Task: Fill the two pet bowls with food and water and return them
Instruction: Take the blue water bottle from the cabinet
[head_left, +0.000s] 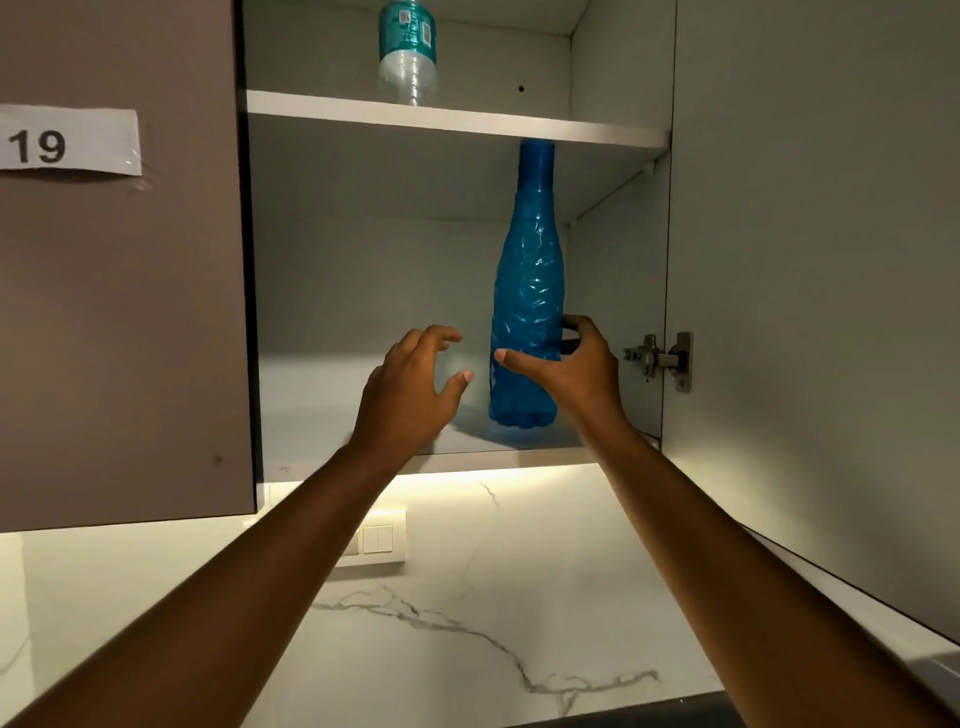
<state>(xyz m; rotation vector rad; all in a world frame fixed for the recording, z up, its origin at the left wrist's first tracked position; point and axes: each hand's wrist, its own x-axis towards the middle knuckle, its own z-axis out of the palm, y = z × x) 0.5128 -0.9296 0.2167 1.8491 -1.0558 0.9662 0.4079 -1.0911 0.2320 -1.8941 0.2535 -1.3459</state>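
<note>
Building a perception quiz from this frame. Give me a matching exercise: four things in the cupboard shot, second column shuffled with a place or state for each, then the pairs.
Column one:
1. blue bottle
2. clear bottle with teal label
3. left hand
4. right hand

Column two:
A. open, fingers spread, touching nothing
B. upright on the lower shelf
C. on the upper shelf
D. curled around the lower part of a bottle

Pairs: 1-B, 2-C, 3-A, 4-D
</note>
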